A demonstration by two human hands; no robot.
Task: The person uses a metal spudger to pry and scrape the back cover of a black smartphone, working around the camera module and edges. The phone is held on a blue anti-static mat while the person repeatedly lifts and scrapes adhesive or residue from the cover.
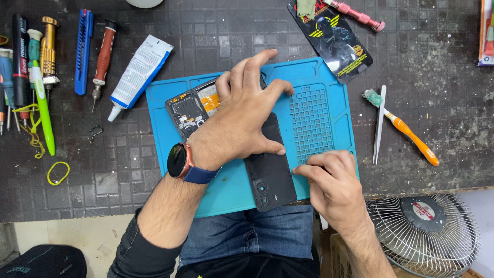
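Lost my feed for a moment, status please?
Left hand spread over opened phone. Right hand pressing black back cover edge. Blue mat uncluttered.

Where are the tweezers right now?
In the head view, the tweezers lie right of the blue mat, beside the orange-handled brush.

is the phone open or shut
Open: the phone shows its bare circuit boards, and its dark back cover lies beside it under the left hand.
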